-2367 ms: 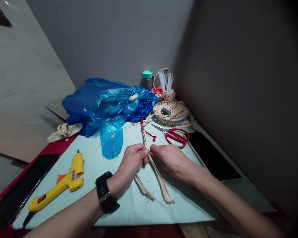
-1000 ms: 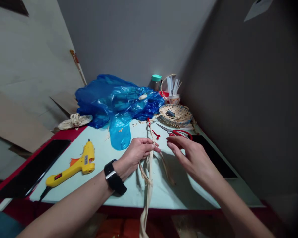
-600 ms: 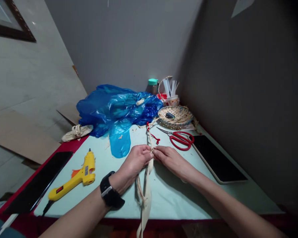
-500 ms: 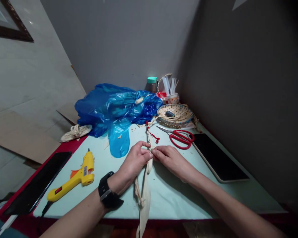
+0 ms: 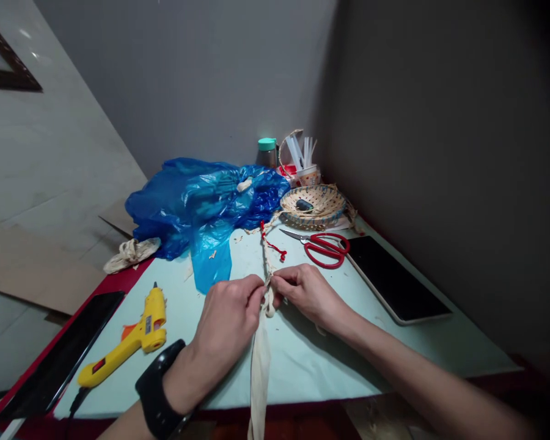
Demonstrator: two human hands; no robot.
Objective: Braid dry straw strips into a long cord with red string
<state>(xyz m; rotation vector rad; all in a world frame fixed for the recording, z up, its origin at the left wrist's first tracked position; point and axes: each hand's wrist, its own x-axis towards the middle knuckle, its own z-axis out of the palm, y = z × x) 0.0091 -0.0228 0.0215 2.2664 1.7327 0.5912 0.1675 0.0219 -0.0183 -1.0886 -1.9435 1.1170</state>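
A braid of pale plant fibre point(image 5: 266, 255) runs along the middle of the table, its far end bound with red cord point(image 5: 262, 227). My left hand point(image 5: 231, 311), with a black watch on the wrist, pinches the braid's strands from the left. From the right my right hand point(image 5: 305, 290) pinches the strands at the same spot, thumb and fingertips touching them. A wide loose strand point(image 5: 259, 379) hangs from there over the near table edge. Just beyond my right hand lie red-handled scissors point(image 5: 327, 249). The exact crossing of strands is partly hidden by my fingers.
A yellow glue gun point(image 5: 137, 339) lies at left beside a black flat panel point(image 5: 64, 354). A dark tablet point(image 5: 396, 278) is at right. Behind are a blue plastic bag point(image 5: 197, 201), a woven basket point(image 5: 332, 205), a cup of glue sticks point(image 5: 309, 176) and a bottle point(image 5: 266, 150).
My right hand left the strands about a second ago and came back to pinch them. My left hand has since turned, its back now facing up. The view has shifted slightly.
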